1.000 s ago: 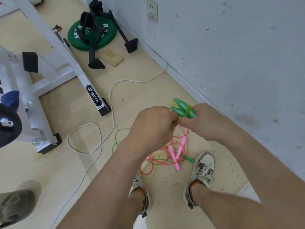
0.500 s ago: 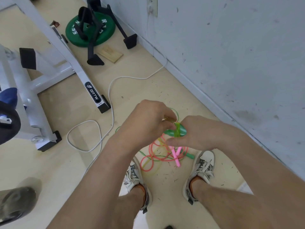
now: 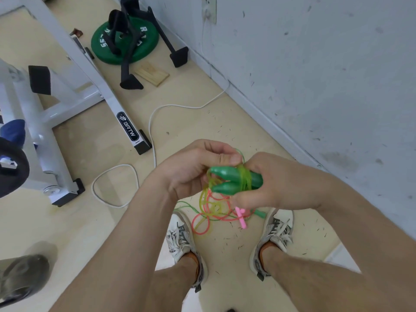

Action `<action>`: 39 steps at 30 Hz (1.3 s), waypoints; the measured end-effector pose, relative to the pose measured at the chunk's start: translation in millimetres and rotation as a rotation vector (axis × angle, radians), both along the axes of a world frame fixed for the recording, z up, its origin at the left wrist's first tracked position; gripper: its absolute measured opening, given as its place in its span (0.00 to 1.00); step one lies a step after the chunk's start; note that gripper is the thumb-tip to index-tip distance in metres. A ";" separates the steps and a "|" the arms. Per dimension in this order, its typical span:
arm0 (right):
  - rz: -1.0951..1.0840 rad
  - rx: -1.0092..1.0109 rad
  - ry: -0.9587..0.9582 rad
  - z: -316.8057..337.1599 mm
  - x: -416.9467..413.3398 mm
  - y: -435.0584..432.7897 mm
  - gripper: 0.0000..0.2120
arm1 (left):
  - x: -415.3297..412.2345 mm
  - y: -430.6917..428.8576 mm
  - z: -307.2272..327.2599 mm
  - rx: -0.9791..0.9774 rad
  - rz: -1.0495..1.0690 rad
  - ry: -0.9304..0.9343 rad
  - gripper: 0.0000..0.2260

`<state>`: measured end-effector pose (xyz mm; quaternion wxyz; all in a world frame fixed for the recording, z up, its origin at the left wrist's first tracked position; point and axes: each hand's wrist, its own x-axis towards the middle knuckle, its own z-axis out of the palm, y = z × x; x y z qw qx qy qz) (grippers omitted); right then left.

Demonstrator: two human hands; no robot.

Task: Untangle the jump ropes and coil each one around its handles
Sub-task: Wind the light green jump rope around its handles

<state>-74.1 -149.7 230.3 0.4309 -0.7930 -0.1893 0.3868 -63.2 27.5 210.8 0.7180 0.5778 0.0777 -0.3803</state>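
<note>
2 green handles sit side by side w/ yellow-green rope wound round their middle, held over the pink rope tangled on the floor, right hand curled round their ends, left hand pinching the rope beside them.

I count three ropes: yellow-green rope, pink rope, green rope. Three green handles, two pink handles, two shoes, one weight plate, one wooden block, one white cable.
</note>
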 end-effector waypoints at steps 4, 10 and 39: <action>-0.234 0.097 -0.018 -1.5 3.4 -2.6 0.16 | -0.1 -17.0 -4.6 -0.087 0.183 0.049 0.15; -0.632 0.116 0.102 -12.4 16.7 -9.5 0.17 | -4.5 -33.8 -16.8 0.397 0.206 -0.393 0.07; 0.108 -0.670 -0.537 -24.1 1.0 9.2 0.05 | -1.5 -3.9 -11.5 0.769 -0.181 -0.938 0.08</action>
